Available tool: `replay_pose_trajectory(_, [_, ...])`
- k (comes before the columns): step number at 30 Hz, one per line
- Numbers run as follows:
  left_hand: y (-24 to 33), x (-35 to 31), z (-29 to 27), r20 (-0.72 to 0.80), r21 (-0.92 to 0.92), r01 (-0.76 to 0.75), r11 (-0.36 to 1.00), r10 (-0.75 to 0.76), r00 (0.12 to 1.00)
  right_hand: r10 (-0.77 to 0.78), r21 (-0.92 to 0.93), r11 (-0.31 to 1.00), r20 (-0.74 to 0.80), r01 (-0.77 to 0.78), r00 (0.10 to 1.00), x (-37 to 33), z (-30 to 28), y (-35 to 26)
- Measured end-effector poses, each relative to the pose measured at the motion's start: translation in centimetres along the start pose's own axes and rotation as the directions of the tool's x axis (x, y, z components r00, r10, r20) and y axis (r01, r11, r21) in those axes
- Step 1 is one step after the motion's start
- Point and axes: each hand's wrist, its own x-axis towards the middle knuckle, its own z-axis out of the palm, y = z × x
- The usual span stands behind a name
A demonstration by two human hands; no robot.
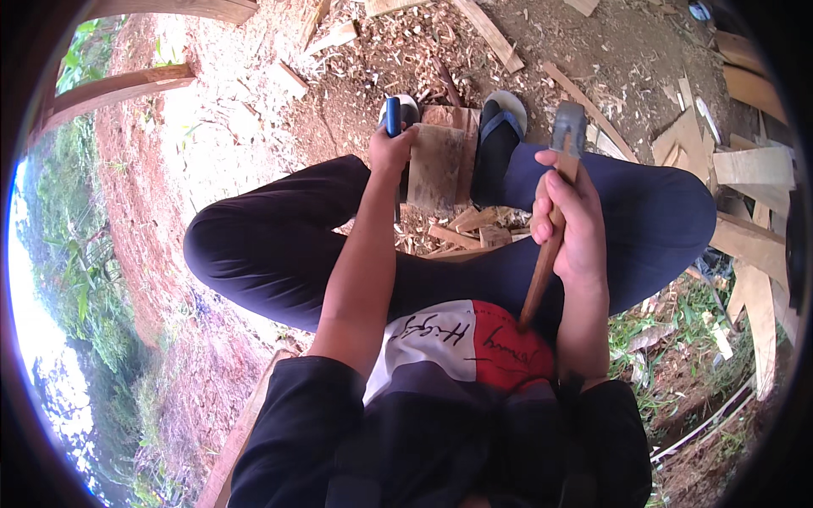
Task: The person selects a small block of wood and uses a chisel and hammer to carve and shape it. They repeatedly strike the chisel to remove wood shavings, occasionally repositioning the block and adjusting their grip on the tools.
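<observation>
My left hand (391, 153) is closed round a blue-handled chisel (392, 116); the handle's top sticks out above my fist, and a thin dark piece shows below it. This hand is at the left edge of a wooden block (435, 169), which stands between my feet. My right hand (569, 212) grips a hammer (568, 129) by its wooden handle. The grey metal head points up and away, over my right shin, and the handle's lower end reaches back toward my shirt. Hammer and chisel are well apart.
Wood shavings and offcuts (489, 34) litter the dirt ground ahead. Boards and scraps (754, 169) pile up at the right. My bent knees spread to both sides, with flip-flops (506, 110) on my feet. Wooden beams (127, 89) stand at the upper left.
</observation>
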Motion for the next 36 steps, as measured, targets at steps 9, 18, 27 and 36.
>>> replay_pose_trajectory(9, [-3.6, -1.1, -1.3, 0.043, 0.351, -0.043, 0.935, 0.03, 0.999, -0.094, 0.097, 0.99, -0.075, 0.101, 0.993, -2.4, -2.9, 1.4])
replay_pose_trajectory(18, [-2.0, -2.1, -3.5, 0.104, -0.091, -0.026, 0.995, 0.036, 0.994, -0.094, 0.025, 0.995, -0.022, 0.095, 0.995, -3.9, -1.6, 2.0])
replay_pose_trajectory(27, [-0.4, -1.8, -3.6, 0.151, 0.006, 0.07, 0.998, -0.07, 0.986, -0.155, 0.049, 0.987, 0.003, 0.154, 0.988, -6.9, -0.9, 2.8])
replay_pose_trajectory(36, [-1.9, -3.0, -3.1, 0.313, 0.232, 0.093, 0.968, -0.165, 0.935, -0.142, 0.079, 0.987, 0.058, 0.137, 0.988, -6.2, -0.2, 2.2])
